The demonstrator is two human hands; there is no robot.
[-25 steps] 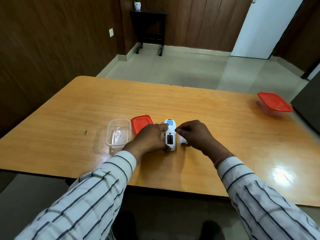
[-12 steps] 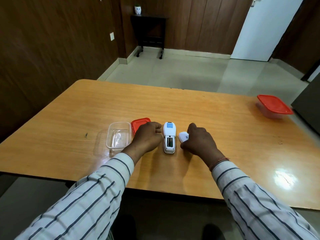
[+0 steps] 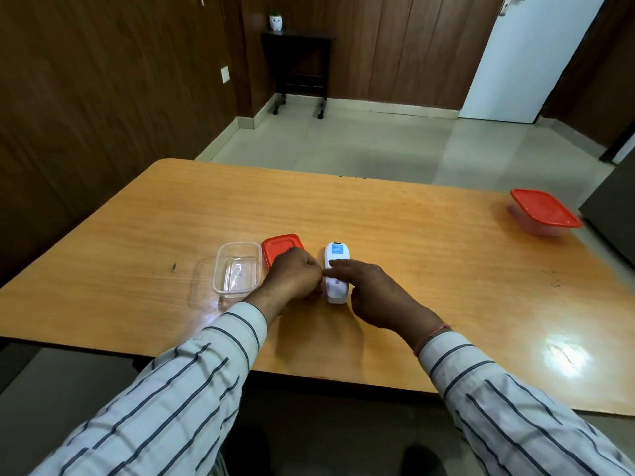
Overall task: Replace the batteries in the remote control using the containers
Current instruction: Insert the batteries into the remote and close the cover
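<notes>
Wood panelling (image 3: 86,115) fills the left side of the room beyond a wooden table (image 3: 137,235). Nearest the left on the tabletop sits a clear container (image 3: 237,269), lidless and upright, with nothing visible inside it. Touching its right side lies a red lid (image 3: 280,245), flat on the table and partly covered by the left hand (image 3: 293,276). That hand is curled into a loose fist, its knuckles pressed against the left edge of the remote control (image 3: 336,266); whether it pinches anything between its fingertips cannot be told, since the fingers hide their own tips. The white remote lies back-up near the table's front edge, lengthwise away from the person, a blue label on its far end. Its nearer half looks white and closed over, though motion blur makes the cover hard to read. The right hand (image 3: 374,297) rests over the remote from the right, fingers stretched out and nearly flat, forefinger laid across the middle of the remote's back; it presses rather than grips, and holds nothing else that shows. Both arms wear white sleeves (image 3: 192,389) with dark stripes. Far off at the right end of the table, well apart from everything else, stands a second container (image 3: 543,211) with its red lid on
</notes>
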